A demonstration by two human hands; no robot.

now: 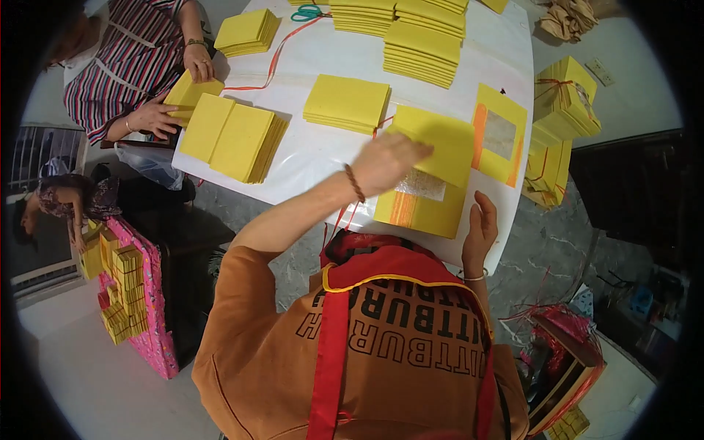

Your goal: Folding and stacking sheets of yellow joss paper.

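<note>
Yellow paper sheets (440, 213) lie at the table's near right edge, and one bears a silver patch and an orange strip. A plain yellow sheet (449, 150) covers their upper part. My left hand (392, 163), with a brown beaded bracelet at the wrist, is over these sheets. Its fingers are curled and close together, slightly blurred; whatever they may hold is hidden. To the right of the sheets is my right hand (481, 227), fingers apart and holding nothing. Beyond it, a separate yellow sheet (500, 136) with a silver square and orange strips lies flat.
Stacks of yellow paper stand on the white table (308, 165), including a middle stack (346, 103) and a left stack (231, 139). Teal scissors (309, 12) lie near a red ribbon (275, 62). Across the left corner, another person's hands (158, 116) hold yellow paper. Tied bundles (565, 99) are at right.
</note>
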